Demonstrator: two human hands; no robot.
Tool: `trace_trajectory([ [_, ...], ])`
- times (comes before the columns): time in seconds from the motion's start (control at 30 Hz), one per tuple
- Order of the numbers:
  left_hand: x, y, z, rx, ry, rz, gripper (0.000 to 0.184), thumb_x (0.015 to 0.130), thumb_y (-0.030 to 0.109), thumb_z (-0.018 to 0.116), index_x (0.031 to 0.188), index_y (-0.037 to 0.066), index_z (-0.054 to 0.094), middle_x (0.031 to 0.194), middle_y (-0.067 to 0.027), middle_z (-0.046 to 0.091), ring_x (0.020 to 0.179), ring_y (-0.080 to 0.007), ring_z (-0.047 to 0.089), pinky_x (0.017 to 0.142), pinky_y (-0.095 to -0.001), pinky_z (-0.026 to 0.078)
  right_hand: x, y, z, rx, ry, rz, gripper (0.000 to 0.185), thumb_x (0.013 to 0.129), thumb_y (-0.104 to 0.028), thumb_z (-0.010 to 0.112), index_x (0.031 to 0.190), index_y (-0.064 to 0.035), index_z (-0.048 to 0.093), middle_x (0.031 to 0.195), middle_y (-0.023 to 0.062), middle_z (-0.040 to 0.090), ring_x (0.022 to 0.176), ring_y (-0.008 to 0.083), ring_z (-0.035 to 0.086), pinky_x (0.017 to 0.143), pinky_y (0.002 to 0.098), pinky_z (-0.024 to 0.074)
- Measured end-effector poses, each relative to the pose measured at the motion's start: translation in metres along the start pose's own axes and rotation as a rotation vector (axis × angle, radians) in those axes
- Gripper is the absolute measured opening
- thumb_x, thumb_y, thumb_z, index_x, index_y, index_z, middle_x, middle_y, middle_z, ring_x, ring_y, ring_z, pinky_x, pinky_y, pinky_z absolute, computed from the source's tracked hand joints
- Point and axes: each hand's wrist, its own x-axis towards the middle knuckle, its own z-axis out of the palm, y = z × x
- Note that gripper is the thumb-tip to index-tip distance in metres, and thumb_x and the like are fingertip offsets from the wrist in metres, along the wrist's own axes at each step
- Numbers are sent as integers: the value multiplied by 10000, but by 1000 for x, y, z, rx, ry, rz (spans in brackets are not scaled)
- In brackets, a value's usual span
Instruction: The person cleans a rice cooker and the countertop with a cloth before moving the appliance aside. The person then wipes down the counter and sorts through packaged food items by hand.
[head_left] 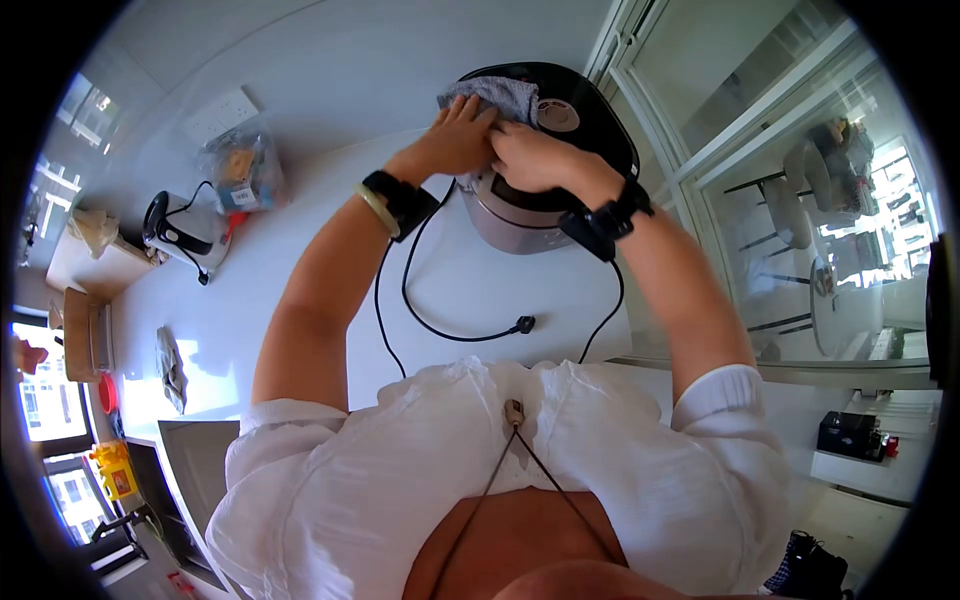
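Observation:
A dark-topped rice cooker with a metallic pinkish-grey body stands on the white counter in front of me. On the far left part of its lid lies a crumpled grey cloth. My left hand rests on this cloth, its fingers stretched out and lying flat. Close beside it, touching or nearly touching, is my right hand over the cooker's front edge. Its fingers are bent inward, and their tips are partly hidden, so what they hold is not visible. Both wrists wear black straps with small devices.
A black power cord with a plug curls across the counter. To the left are an electric kettle, a clear plastic bag of items and another cloth. A glass sliding door borders the right side.

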Motion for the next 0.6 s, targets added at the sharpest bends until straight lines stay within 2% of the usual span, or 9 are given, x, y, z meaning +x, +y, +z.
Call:
trace_trajectory([
  [0.1,30,-21,-6,9,-44,3,614,883,334,585,1420,170,336,1521,-166,243,1420,-388,175,1104,-577,219,27,-4,-28,37,-148,134,312,873,-137,532,1050,118,571,1124,290,583,1052,396,579,921,419,465],
  [0.13,38,-28,-6,0,-34,12,634,859,346,614,1409,168,354,1510,-155,272,1416,-387,190,1101,-573,229,38,1,-28,19,-128,129,284,859,-142,532,964,105,624,995,283,631,965,401,616,864,426,489],
  [0.17,45,-34,-5,-10,-26,19,654,835,358,643,1398,166,371,1498,-144,300,1412,-386,205,1097,-570,240,43,4,-31,3,-121,128,282,855,-139,533,960,104,629,989,283,633,963,401,617,860,425,491],
  [0.37,92,-55,-15,-87,-66,52,592,863,268,623,1396,180,381,1483,-108,335,1396,-259,278,1083,-568,273,81,35,-49,-89,-66,157,285,846,-152,531,997,56,655,987,261,645,950,387,625,834,409,498],
  [0.4,105,-62,-6,-94,-27,29,539,882,223,591,1384,165,407,1393,-102,464,1299,-253,423,1030,-493,371,86,49,-45,-148,14,169,283,854,-178,525,1005,15,666,977,230,657,932,365,632,806,398,498],
  [0.53,143,-77,-8,-237,-138,156,452,904,187,541,1349,176,462,1191,-107,614,1075,-280,582,887,-386,467,104,94,-58,10,-91,212,284,886,-209,532,1044,-8,655,980,187,666,887,313,622,793,368,482],
  [0.6,148,-67,-17,-263,-143,163,428,917,181,514,1343,191,475,1118,-120,647,986,-281,618,830,-360,484,102,121,-52,168,25,216,266,896,-195,530,1036,-8,657,960,189,667,867,310,623,788,365,483],
])
